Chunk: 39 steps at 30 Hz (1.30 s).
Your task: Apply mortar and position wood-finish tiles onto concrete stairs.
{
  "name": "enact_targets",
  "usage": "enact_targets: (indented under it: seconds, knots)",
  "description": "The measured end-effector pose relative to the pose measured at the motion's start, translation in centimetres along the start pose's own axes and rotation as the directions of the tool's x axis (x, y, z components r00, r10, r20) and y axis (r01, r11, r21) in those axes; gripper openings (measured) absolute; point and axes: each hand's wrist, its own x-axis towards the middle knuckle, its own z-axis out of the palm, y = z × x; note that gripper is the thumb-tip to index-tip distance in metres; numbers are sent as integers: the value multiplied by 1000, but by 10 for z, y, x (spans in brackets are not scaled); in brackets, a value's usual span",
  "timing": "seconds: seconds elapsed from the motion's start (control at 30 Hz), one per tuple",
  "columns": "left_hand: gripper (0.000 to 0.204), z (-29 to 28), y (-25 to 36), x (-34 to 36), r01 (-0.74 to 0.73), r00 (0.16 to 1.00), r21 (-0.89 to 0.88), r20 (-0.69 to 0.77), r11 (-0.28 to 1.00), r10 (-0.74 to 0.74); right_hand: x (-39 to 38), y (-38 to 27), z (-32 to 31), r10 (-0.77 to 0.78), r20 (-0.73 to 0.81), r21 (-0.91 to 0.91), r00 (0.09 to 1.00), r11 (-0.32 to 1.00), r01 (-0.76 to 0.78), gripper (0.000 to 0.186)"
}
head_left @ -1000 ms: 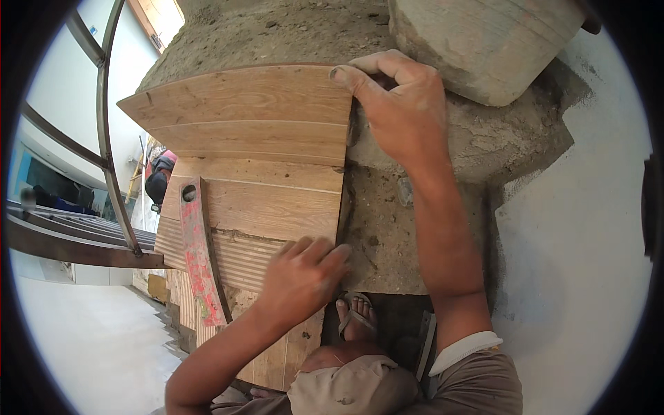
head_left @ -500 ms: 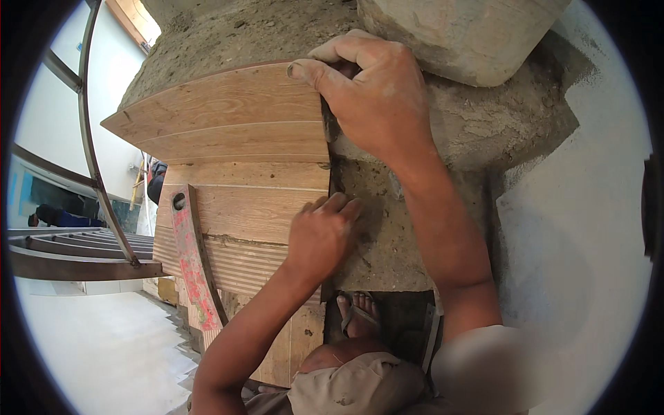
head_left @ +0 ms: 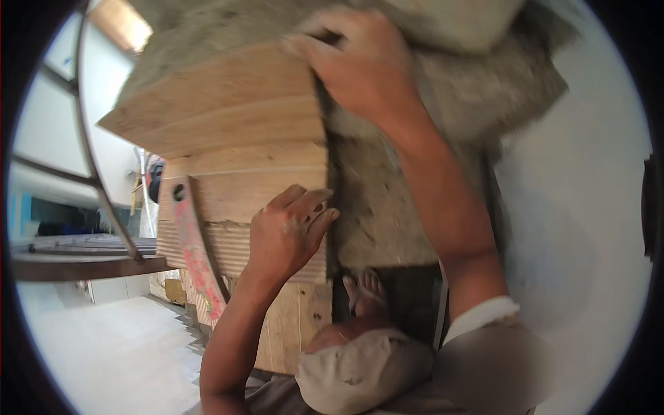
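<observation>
Pinching the tile's top right corner with my right grip; tile sits at the back of the step. My left grip, loosely curled, is right of the red bar.

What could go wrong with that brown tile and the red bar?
The right hand pinches the tile near one corner, so it might slip or chip there. The red bar lies loose-looking near the left forearm, which could knock it. The foot has bare toes, so anything dropped might hurt them.
</observation>
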Motion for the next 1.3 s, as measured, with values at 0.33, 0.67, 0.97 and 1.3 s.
enact_targets:
  seconds: [0.33,0.67,0.97,1.3]
  knots:
    - [25,96,27,9,-367,916,139,226,920,332,-6,18,-4,-25,-34,49,999,998,27,24]
    - [18,113,31,13,-409,884,230,339,883,321,-3,12,-2,-85,-4,17,996,996,85,26]
    - [9,68,-5,34,-96,992,210,-56,973,110,-4,13,-3,-60,16,19,998,998,59,29]
    - [18,42,-59,64,190,938,195,-324,962,-120,-6,12,0,-91,-16,33,996,995,91,27]
